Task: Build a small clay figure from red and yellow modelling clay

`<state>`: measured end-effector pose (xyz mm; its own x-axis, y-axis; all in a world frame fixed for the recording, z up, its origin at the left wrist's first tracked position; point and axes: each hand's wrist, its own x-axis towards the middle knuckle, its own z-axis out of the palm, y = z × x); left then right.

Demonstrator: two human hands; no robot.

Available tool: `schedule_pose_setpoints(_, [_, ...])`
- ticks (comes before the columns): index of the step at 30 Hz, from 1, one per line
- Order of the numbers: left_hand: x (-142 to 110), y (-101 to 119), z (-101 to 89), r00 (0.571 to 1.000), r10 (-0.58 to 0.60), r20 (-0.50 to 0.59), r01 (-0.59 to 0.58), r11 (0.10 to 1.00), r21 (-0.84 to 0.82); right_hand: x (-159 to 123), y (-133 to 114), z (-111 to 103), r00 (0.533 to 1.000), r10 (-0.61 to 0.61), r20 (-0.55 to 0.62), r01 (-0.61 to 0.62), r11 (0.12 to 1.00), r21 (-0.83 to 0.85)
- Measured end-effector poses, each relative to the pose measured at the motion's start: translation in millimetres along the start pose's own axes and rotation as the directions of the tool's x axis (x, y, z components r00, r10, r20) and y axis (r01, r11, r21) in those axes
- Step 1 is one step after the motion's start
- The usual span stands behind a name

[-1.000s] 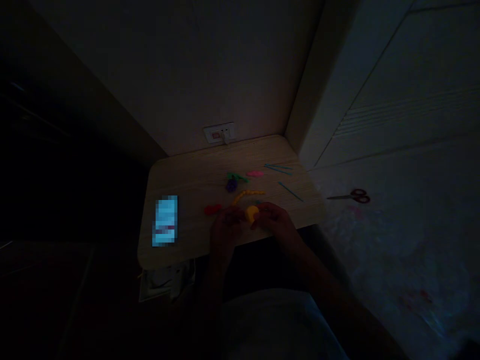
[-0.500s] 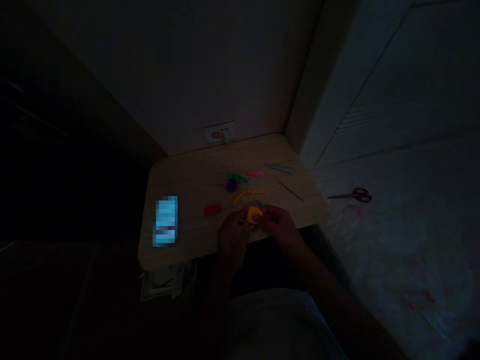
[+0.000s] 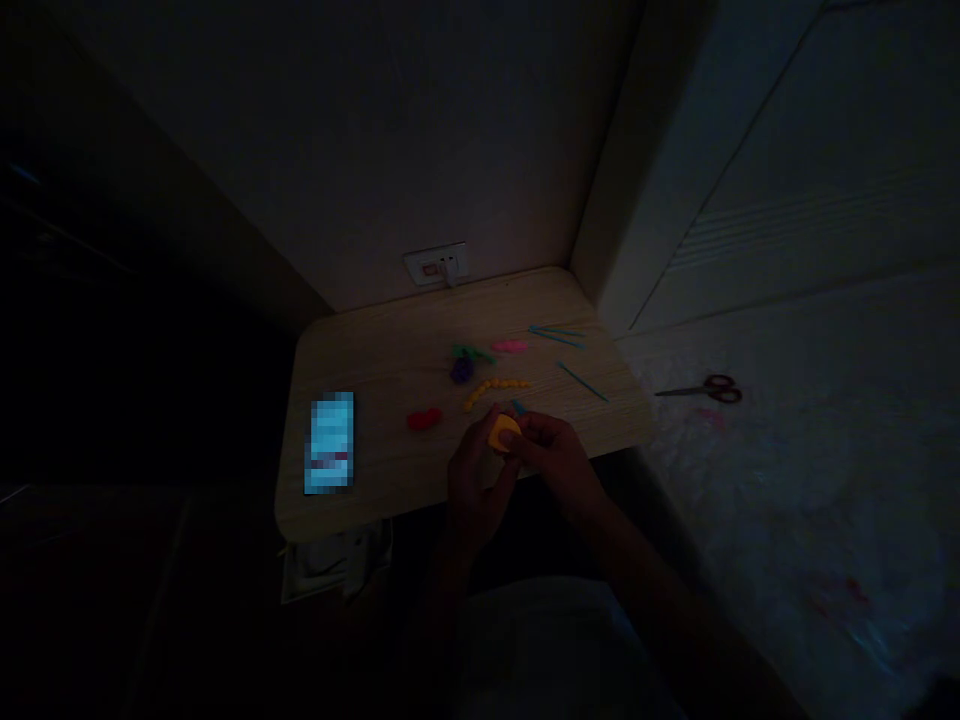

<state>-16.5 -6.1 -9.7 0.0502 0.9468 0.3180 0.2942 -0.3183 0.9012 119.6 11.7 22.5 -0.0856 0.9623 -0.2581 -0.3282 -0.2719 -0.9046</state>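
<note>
A yellow lump of clay (image 3: 502, 432) is pinched between both hands above the front edge of a small wooden table (image 3: 375, 350). My left hand (image 3: 478, 478) closes on it from the left, and my right hand (image 3: 556, 455) closes on it from the right. Just beyond the hands lie a beaded yellow clay strip (image 3: 495, 388), a red clay piece (image 3: 424, 418), a purple and green clay piece (image 3: 465, 364) and a pink clay piece (image 3: 510, 346). The room is very dark.
A lit phone (image 3: 331, 442) lies at the table's front left. Thin blue sticks (image 3: 559, 336) lie at the right. A wall socket (image 3: 437, 266) sits behind the table. Red-handled scissors (image 3: 701, 390) lie on the pale surface to the right.
Both hands have lifted a little off the table and drawn closer together around the yellow clay. The left hand has shifted rightward.
</note>
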Motion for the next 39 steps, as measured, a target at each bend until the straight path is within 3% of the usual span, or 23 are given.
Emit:
schedule_pose_setpoints(5, [2.9,-4.5,-6.2,0.998,0.060,0.009,-0.060,0.998,0.029,4.3,4.3,-6.2,0.998,-0.033,0.053,0.038,0.995,-0.087])
schedule_pose_setpoints(9, [11.2,-10.4,-17.9,0.978,0.177,0.107,-0.189,0.975,0.118,13.2,7.2,-18.0,0.984,-0.164,0.070,0.178,0.940,-0.291])
schedule_pose_setpoints(14, [15.9,-18.3,-27.1,0.934,0.276,0.225,-0.318,0.930,0.182,22.2,6.4,-31.6,0.913,-0.332,0.236,0.407,0.739,-0.536])
schedule_pose_setpoints(20, [12.7,-27.3,-28.2,0.979,0.196,0.063,-0.206,0.926,0.316,24.8,8.6,-36.1,0.883,-0.363,0.299,0.463,0.565,-0.683])
schedule_pose_setpoints(23, [16.0,-32.4,-27.8,0.968,0.236,0.081,-0.249,0.888,0.387,25.3,13.8,-35.6,0.862,-0.383,0.333,0.488,0.446,-0.751])
schedule_pose_setpoints(27, [19.1,-36.0,-27.2,0.952,0.294,0.084,-0.303,0.870,0.389,25.0,17.5,-36.0,0.805,-0.435,0.403,0.554,0.310,-0.773])
schedule_pose_setpoints(33, [18.4,-34.0,-27.3,0.954,0.287,0.083,-0.298,0.890,0.346,26.3,17.9,-39.2,0.763,-0.478,0.434,0.603,0.285,-0.745])
schedule_pose_setpoints(39, [19.7,-37.6,-27.4,0.948,0.298,0.108,-0.316,0.854,0.414,27.8,19.4,-43.3,0.738,-0.484,0.469,0.621,0.218,-0.753])
